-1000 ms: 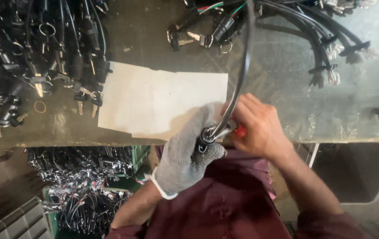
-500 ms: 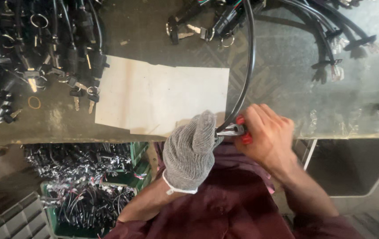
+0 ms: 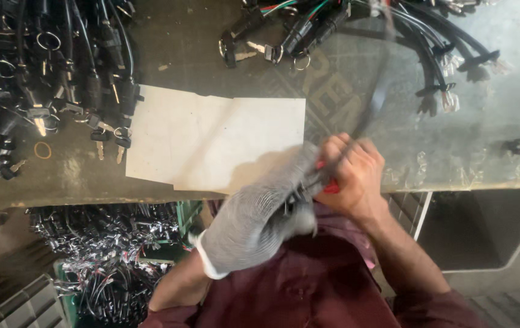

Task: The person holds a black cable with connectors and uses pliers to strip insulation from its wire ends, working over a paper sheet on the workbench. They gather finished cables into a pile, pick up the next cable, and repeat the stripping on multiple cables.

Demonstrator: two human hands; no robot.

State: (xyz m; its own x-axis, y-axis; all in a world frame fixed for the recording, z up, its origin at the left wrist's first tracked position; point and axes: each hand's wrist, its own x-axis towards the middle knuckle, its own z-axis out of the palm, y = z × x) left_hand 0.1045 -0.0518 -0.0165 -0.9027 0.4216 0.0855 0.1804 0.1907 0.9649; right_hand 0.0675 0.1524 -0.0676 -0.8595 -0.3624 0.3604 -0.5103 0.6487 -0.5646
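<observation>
My left hand point(image 3: 260, 222), in a grey knit glove, grips the end of a black cable point(image 3: 372, 103) near the table's front edge. My bare right hand point(image 3: 351, 176) is closed on a red-handled tool point(image 3: 331, 187) pressed against that same cable end. The cable runs up and away over the table, blurred by motion. Both hands touch each other above my maroon shirt. What sits between the fingers is mostly hidden.
Two white paper sheets point(image 3: 211, 143) lie on the worn table point(image 3: 478, 146). A heap of black lock-and-key cable sets point(image 3: 47, 79) fills the left side, with more cables point(image 3: 430, 42) at the top right. A green crate of cables point(image 3: 114, 255) stands below the table.
My gloved left hand has turned and shifted over the cable end. The cable has swung right and blurs. The right hand stays clamped on the red tool.
</observation>
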